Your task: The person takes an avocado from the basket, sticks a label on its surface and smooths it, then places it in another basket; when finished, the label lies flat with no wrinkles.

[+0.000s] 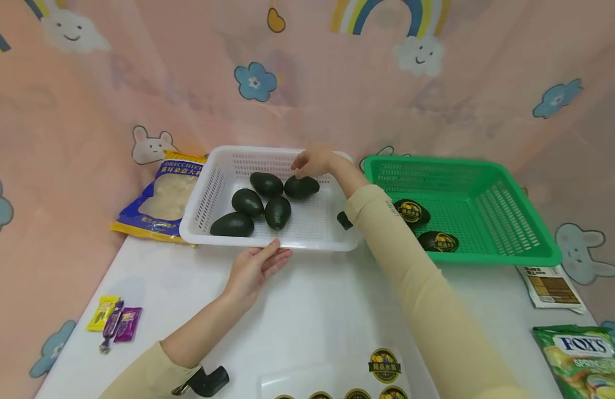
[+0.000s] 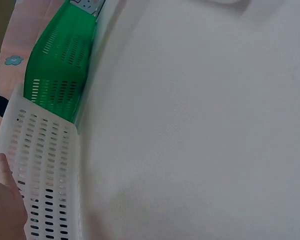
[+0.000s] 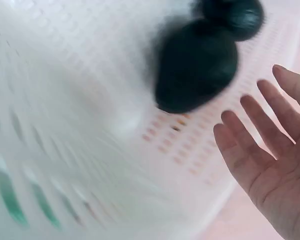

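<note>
Sticker sheet [image 1: 337, 388] is lying nearest on the counter [image 1: 312, 310]. Left hand [image 1: 254, 269], fingers relaxed, is steadying the white basket [image 1: 207, 199]. Right hand [image 1: 312, 162], fingers spread, is hovering over an avocado [image 1: 301, 187] inside; likely firm, smooth, best cupped around its middle.

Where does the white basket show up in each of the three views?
Head: white basket sits centre-left, holding avocados; the left hand touches its near rim.
Left wrist: its slotted wall is at lower left, beside the left hand.
Right wrist: its blurred floor fills most of the picture, left of the right hand.
Shared landmark: the green basket, also seen by the left wrist at upper left.
</note>
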A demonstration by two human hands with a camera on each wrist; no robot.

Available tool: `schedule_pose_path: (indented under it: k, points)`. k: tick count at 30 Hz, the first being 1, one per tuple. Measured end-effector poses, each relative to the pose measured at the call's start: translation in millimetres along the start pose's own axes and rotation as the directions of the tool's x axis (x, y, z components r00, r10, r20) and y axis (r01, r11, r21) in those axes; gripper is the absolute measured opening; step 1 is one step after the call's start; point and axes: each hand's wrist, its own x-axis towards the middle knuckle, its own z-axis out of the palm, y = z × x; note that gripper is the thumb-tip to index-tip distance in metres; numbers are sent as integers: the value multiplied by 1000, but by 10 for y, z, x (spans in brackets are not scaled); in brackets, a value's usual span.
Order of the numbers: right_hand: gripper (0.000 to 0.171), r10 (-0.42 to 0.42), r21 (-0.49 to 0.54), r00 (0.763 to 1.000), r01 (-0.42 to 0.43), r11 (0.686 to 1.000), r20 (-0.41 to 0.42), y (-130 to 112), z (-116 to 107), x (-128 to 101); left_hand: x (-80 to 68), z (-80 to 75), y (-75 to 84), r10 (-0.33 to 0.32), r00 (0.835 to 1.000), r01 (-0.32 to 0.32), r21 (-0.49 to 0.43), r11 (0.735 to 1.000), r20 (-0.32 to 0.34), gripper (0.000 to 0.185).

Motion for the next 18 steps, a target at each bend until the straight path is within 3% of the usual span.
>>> schedule_pose_path:
  k: [4,9,11,14,18]
  points:
    - [56,32,-5,998,-32,999,50,132,185,114,-11,-13,6,3,1000,-4,4,1000,4,24]
    - [53,34,7,992,-35,999,122,175,334,96,-21,2,5,5,1000,-5,0,1000,1,23]
    - [57,65,36,976,-74,997,208,162,382,83,-17,0,-1,1,1000,-1,2,1000,1,24]
    - [69,133,58,928,-163,985,348,143,453,80,-7,-12,-7,-6,1000,6,11,1000,-2,26]
    - [81,171,46,889,-210,977,425,120,497,85,3,-27,-4,-5,1000,5,24,1000,-1,27]
